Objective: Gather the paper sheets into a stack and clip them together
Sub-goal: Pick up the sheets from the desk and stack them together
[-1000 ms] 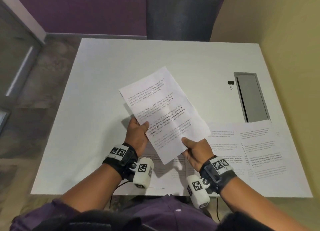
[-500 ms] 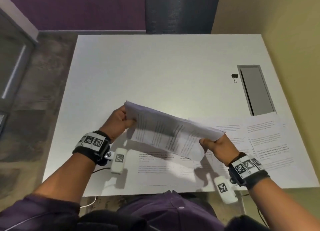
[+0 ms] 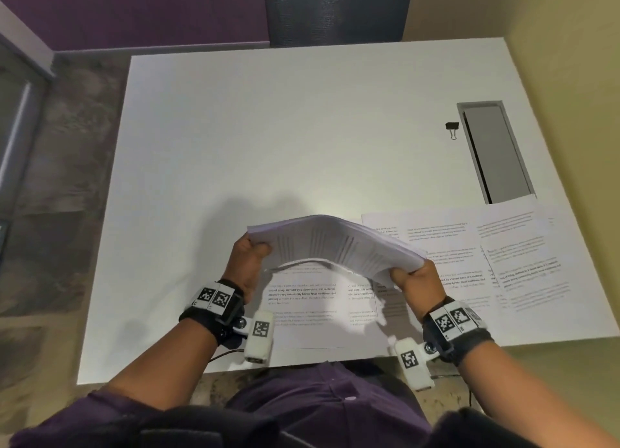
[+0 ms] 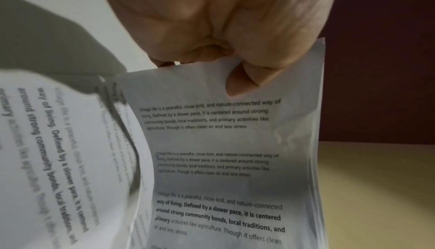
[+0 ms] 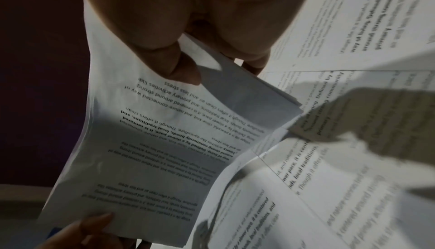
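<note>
— A second ago that bundle was one flat page tilted up in front of them. Now it's turned sideways, dropped lower over the near edge of the desk, and arched up in the middle.

— Yes, start from the left. The left hand pinches one short end of the stack, thumb on the printed side and the other fingers curled behind. From the wrist camera you can see several edges fanned slightly, so it's more than one page.

— And the right hand?

— Same thing at the other end, thumb and fingers clamped on the paper. The bundle hangs in the air between the two, clear of the desk.

— So they're still gathering?

— I'd say squaring up what they've got. There are loose sheets still lying flat below and off to the right, overlapping each other.

— And the clip?

— The black binder clip sits untouched far right, just beside the grey slot in the desk. My guess is the next move needs the bundle set down or passed to one hand, so the other can collect the remaining pages. Clipping comes after that.
</note>
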`<state>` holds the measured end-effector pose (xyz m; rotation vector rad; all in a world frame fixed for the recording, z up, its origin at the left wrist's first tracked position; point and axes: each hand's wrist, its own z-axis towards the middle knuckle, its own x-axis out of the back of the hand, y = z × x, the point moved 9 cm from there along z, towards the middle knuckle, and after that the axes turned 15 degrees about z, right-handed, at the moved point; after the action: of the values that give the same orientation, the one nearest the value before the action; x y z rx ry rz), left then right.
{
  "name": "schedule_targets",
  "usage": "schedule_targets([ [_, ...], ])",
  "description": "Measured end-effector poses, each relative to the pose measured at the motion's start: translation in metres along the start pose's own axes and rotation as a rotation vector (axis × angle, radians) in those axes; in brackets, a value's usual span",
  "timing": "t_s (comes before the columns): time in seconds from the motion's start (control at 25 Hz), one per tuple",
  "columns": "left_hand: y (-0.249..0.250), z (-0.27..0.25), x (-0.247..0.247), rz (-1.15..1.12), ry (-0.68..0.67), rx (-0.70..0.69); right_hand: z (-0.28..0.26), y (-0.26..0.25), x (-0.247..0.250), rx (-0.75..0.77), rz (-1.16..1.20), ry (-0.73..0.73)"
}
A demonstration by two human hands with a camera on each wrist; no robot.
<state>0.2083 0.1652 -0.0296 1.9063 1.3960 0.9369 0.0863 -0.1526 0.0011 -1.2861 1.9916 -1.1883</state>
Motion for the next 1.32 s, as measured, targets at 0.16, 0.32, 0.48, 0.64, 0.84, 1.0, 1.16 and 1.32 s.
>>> schedule_targets([
  [0.16,-0.009,-0.007,-0.001,-0.021,0.002,0.055,0.005,0.013,0.001,-0.034,-0.055,-0.016],
  [0.32,-0.011,-0.005,0.008,0.068,-0.005,-0.013,0.007,0.016,-0.002,-0.017,-0.118,-0.022],
  [0.48,-0.017,-0.005,0.005,0.146,-0.042,0.002,0.003,0.028,-0.008,-0.032,-0.185,-0.046],
  [0.64,-0.014,-0.005,0.007,0.151,-0.04,-0.014,-0.003,0.03,-0.009,-0.074,-0.166,-0.038],
  [0.84,-0.031,-0.005,0.012,0.222,-0.036,0.036,-0.003,0.035,-0.011,-0.083,-0.191,-0.033],
  [1.0,-0.04,-0.004,0.009,0.256,-0.078,0.049,-0.001,0.041,-0.003,-0.101,-0.159,0.0],
  [1.16,-0.031,-0.009,0.004,0.375,-0.101,0.006,-0.004,0.043,0.001,-0.137,-0.142,-0.011],
  [1.32,0.018,-0.025,0.003,0.457,-0.104,-0.148,-0.005,0.011,0.006,-0.048,-0.083,-0.083],
])
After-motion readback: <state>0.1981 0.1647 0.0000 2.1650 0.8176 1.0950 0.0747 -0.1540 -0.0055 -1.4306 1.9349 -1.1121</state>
